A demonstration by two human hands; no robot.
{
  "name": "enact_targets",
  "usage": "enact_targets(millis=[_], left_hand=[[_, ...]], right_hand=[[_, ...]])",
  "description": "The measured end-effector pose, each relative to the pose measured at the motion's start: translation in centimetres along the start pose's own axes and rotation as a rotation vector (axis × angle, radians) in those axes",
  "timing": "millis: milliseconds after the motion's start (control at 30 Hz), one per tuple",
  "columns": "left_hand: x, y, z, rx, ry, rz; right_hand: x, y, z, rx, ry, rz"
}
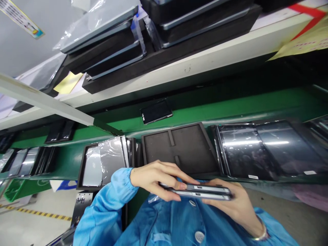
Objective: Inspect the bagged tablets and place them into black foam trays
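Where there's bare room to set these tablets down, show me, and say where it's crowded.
Just beyond the held tablets, the black foam tray lies bare between wrapped panels on the left and glossy panels on the right. Green bench top shows right of the lone tablet. Crowded: both panel groups and the tray-stacked upper shelf.

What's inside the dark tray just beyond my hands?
The dark tray shows two short divider ribs with a gap between them. Your left hand hides part of its near side.

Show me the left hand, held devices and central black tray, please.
Left hand (pixel 158 176): head view, back of hand.
Held devices (pixel 208 195): head view, lower device's edge.
Central black tray (pixel 192 145): head view, right-side floor.
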State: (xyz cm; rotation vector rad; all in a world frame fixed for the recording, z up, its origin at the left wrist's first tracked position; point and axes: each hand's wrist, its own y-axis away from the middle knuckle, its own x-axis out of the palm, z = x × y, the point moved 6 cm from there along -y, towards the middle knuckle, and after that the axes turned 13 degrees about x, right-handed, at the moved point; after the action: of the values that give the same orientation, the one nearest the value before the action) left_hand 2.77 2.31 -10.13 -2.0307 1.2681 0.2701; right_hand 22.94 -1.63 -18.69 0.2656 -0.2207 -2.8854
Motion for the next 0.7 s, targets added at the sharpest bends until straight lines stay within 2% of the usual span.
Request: enact_targets(millis=[167,333,600,700], left_hand=[[0.0,0.6,0.3,0.007,0.029,-0.003],[-0.7,1.7,-0.2,-0.078,-0.140,0.043],[-1.2,1.3,-1.1,-0.092,-0.243,0.071],[-0.7,0.5,-1.0,-0.066,-0.142,0.061]], right_hand=[[0.0,-0.2,-1.3,0.085,0.017,0.003],[-0.4,-0.1,-2.3,0.230,0.054,-0.013],[-0.1,-0.1,-2.0,0.160,-0.077,0.073],[0.4,-0.2,-1.9,0.079,-0.110,0.136]])
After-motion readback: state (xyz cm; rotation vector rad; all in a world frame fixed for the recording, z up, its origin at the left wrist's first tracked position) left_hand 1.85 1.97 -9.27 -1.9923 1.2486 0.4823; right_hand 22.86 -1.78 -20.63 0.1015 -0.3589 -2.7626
